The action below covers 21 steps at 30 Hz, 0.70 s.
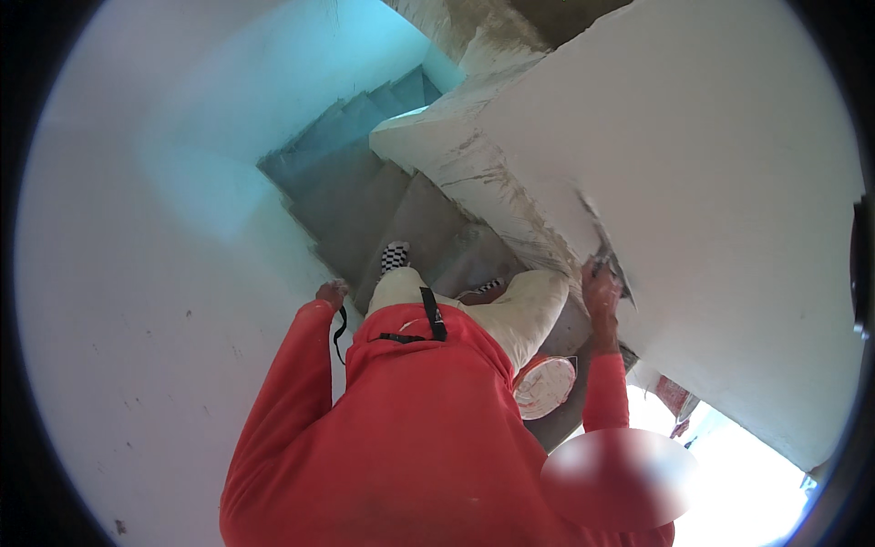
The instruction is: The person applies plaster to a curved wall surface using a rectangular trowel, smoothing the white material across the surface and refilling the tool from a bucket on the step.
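Note:
I stand on a grey concrete staircase, looking down at my red top. My right hand is raised and shut on a flat putty knife, whose blade lies against the white wall on my right. My left hand hangs low by my left hip, close to the white wall on that side; its fingers are curled and nothing shows in it. A round white bucket with an orange rim sits on a step below my right arm.
The stairs wind down and away between two white walls. A rough plastered ledge juts out over the steps at centre. My checkered shoes rest on the steps. Bright light and some coloured debris show at lower right.

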Each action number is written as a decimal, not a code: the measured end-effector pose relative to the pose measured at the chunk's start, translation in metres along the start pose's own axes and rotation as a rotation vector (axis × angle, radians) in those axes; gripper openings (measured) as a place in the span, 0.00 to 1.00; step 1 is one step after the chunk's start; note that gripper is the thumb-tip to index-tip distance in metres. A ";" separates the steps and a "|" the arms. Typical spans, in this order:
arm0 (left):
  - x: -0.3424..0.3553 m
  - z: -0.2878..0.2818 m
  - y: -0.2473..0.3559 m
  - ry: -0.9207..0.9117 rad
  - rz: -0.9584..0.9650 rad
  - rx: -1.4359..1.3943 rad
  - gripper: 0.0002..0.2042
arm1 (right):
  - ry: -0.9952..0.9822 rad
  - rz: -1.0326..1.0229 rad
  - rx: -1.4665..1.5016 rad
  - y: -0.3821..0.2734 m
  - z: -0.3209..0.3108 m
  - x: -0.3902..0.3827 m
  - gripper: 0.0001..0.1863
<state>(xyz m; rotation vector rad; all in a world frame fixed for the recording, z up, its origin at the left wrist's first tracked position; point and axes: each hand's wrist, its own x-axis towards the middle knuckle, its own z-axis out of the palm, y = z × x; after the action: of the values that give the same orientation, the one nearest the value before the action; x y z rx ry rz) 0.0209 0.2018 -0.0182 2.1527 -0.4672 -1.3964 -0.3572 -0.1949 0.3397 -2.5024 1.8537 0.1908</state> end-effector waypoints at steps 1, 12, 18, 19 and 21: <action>-0.001 0.005 0.003 0.000 -0.019 -0.020 0.18 | 0.120 -0.029 0.033 -0.002 -0.017 -0.005 0.23; -0.024 0.020 0.048 0.118 0.010 -0.119 0.18 | -0.100 -0.171 -0.035 -0.023 0.087 0.024 0.21; -0.024 0.030 0.007 0.060 -0.051 -0.242 0.18 | 0.058 -0.112 0.017 -0.018 -0.006 0.016 0.21; -0.023 0.034 0.002 0.047 -0.045 -0.264 0.18 | 0.087 -0.077 0.039 -0.014 -0.026 0.009 0.20; -0.039 0.024 0.038 0.072 -0.101 -0.130 0.18 | 0.198 -0.014 0.118 -0.013 -0.060 -0.008 0.19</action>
<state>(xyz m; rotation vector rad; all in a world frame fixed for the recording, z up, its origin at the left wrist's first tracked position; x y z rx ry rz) -0.0173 0.1869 0.0250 2.1382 -0.2372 -1.3581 -0.3416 -0.1893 0.3994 -2.5330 1.8509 -0.1681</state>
